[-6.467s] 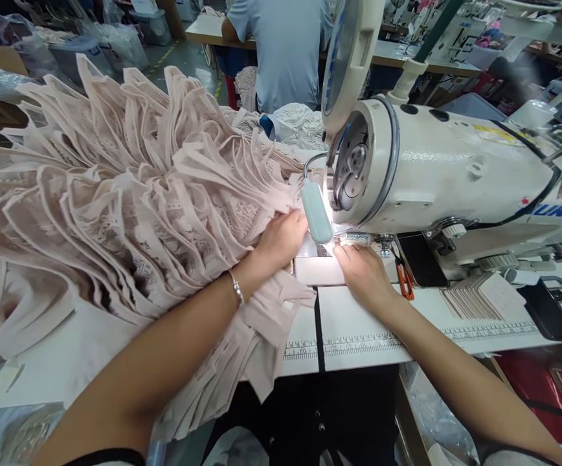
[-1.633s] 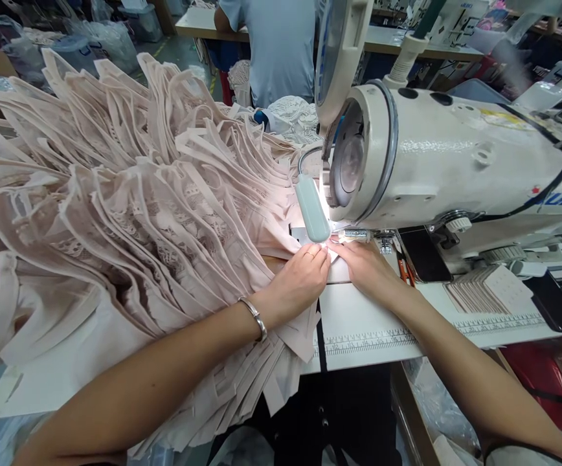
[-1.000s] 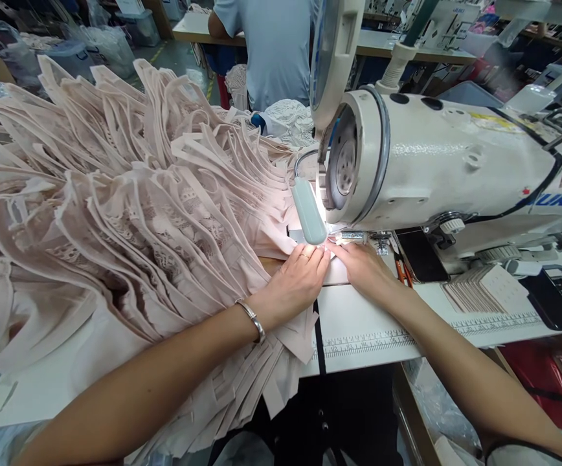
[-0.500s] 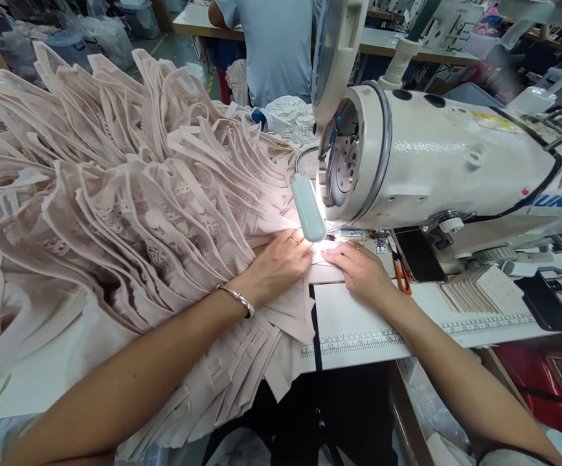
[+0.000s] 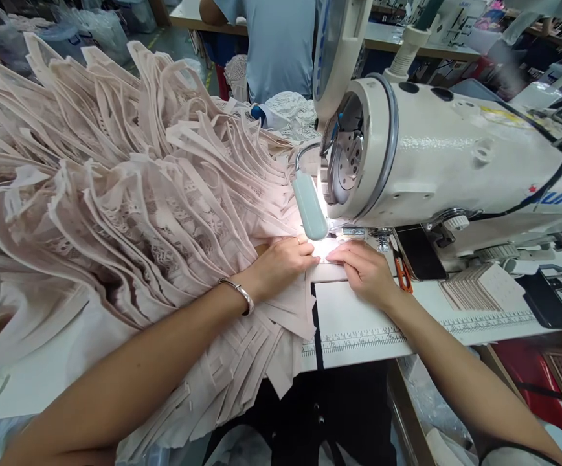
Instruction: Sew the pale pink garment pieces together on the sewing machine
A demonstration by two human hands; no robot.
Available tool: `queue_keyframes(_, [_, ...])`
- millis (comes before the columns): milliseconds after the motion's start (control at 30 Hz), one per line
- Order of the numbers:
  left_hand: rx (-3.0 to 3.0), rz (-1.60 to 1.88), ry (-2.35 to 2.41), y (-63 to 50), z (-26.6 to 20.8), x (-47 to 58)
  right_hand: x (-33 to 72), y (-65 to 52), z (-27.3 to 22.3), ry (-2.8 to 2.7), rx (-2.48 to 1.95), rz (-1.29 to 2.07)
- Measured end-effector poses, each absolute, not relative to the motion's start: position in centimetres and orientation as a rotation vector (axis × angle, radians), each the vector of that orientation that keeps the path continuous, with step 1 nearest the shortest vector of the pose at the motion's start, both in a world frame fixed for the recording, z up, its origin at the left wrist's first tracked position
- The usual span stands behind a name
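Pale pink lace-trimmed garments (image 5: 164, 213) lie in a thick, overlapping pile left of the sewing machine (image 5: 436, 155). Under the bright light of a small green lamp (image 5: 310, 206), my left hand (image 5: 288, 259) is closed at the near edge of the pink fabric, with thumb and fingers together. My right hand (image 5: 362, 266) pinches the light fabric (image 5: 324, 251) just across from it, fingertips close to the machine's needle area. The lamp head and glare hide the needle and the exact stitching spot.
Orange-handled scissors (image 5: 402, 266) and a dark phone-like slab (image 5: 421, 252) lie right of my right hand. Farther right is a stack of pink fabric pieces (image 5: 480, 288). A ruler strip (image 5: 363, 340) runs along the table's front edge. Ahead sits a person in a blue shirt (image 5: 281, 52).
My fingers have shifted slightly at the fabric, the left thumb now pointing toward the right hand. The view has moved a little; the garment pile looks unchanged.
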State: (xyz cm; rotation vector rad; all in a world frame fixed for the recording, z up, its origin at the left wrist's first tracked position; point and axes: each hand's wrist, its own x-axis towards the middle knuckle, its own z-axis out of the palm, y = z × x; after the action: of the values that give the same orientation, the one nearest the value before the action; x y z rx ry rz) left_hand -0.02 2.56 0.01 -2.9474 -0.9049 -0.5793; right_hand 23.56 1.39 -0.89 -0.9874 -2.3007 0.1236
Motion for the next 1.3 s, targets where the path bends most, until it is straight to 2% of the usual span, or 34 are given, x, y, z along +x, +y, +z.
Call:
queue_keyframes(533, [-2.802, -0.529, -0.832, 1.2, 0.2, 1.1, 23.5, 1.2, -0.5, -2.318, -0.912, 0.2])
queue_keyframes(700, [-2.927, -0.523, -1.037, 1.1, 0.4, 0.2, 23.7, 1.1, -0.1, -2.425, -0.866, 0.165])
queue_keyframes(1033, [-3.042, -0.273, -1.192, 1.3, 0.8, -0.2, 24.4, 1.2, -1.0, -2.521, -0.962, 0.07])
queue_keyframes(1300, [-3.049, -0.365, -1.208, 1.6, 0.4, -0.2, 24.1, 1.3, -0.6, -2.548, -0.986, 0.082])
